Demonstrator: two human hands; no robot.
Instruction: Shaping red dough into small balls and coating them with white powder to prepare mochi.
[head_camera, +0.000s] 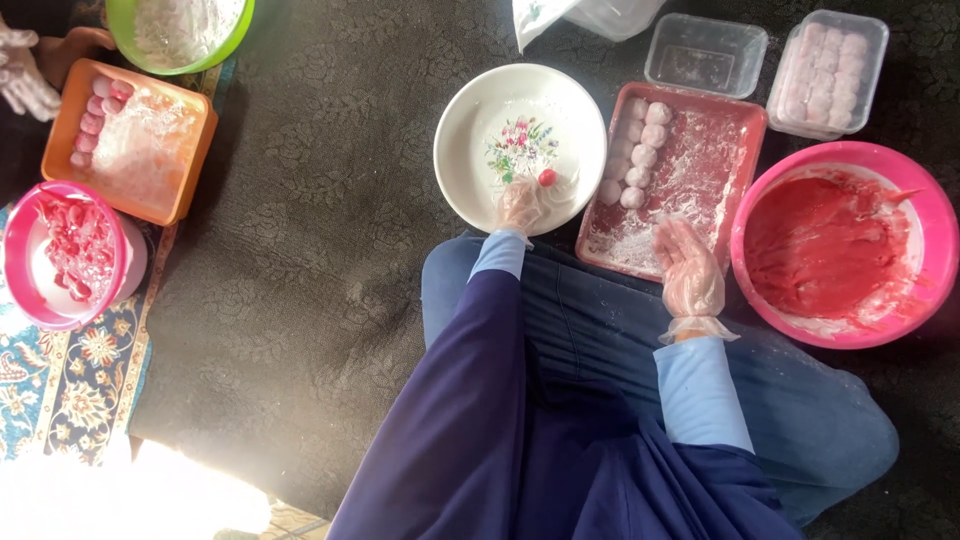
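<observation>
Red ball (547, 177) on white plate (520, 148) touches left fingers (522, 200); right fingers (680, 250) loosely apart.

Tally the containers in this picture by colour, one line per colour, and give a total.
Pink bowls: 2
Orange trays: 1
Red trays: 1
Green bowls: 1
White plates: 1
Clear plastic boxes: 2
Total: 8

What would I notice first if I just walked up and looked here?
Probably the big pink bowl at the right, smeared with bright red paste. Next, the white flowered plate in the middle, where the gloved left hand touches beside a small red ball. Between them, the right hand rests on a floury tray holding pale dough balls.
</observation>
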